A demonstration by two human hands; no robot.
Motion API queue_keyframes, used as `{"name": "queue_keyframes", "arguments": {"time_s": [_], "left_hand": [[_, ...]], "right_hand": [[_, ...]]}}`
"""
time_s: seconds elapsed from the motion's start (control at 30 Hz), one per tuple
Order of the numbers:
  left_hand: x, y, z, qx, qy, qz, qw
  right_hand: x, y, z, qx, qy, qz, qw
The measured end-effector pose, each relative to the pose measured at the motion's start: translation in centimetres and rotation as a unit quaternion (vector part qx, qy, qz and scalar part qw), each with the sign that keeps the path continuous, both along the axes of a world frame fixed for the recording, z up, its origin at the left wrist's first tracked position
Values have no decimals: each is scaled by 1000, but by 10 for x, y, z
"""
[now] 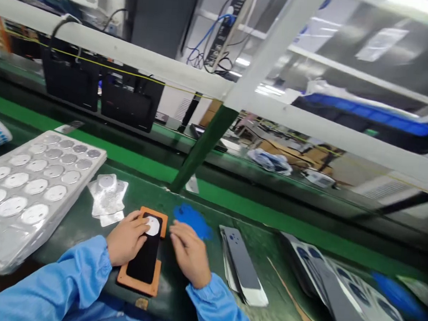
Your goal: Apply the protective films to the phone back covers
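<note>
The left hand (127, 237) lies flat on a thin black sheet (144, 258) seated in an orange jig (136, 286) on the green counter (77, 234), a white disc (152, 226) showing near its top end. The right hand (190, 254) rests open, apart, just beside. The sheet looks light and limp, best lifted by its edges.

We look from the person's head, forward and down across a green workbench (141, 199), with the left hand (128, 237) and right hand (189, 254) close below us near the bottom edge. Our frame seems tilted, dropping toward the right.
</note>
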State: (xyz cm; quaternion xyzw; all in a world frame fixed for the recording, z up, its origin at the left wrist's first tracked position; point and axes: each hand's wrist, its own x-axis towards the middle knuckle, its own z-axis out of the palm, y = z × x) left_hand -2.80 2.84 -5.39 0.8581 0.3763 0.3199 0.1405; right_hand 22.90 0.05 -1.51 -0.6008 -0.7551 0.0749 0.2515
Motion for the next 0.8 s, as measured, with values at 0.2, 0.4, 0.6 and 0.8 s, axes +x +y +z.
{"name": "queue_keyframes", "arguments": {"time_s": [0.2,0.4,0.6,0.8], "left_hand": [[6,-4,-6,-14,6,-35,999],[35,-20,-8,-30,-68,-85,994],[31,-20,1,-40,-181,6,983],[46,-37,30,-259,-296,43,918]], "right_hand": [[162,-19,15,-48,-6,-342,938],[197,-20,2,-155,15,-364,918],[203,-28,29,-138,-4,-391,910],[140,-43,62,-16,-64,-338,939]]}}
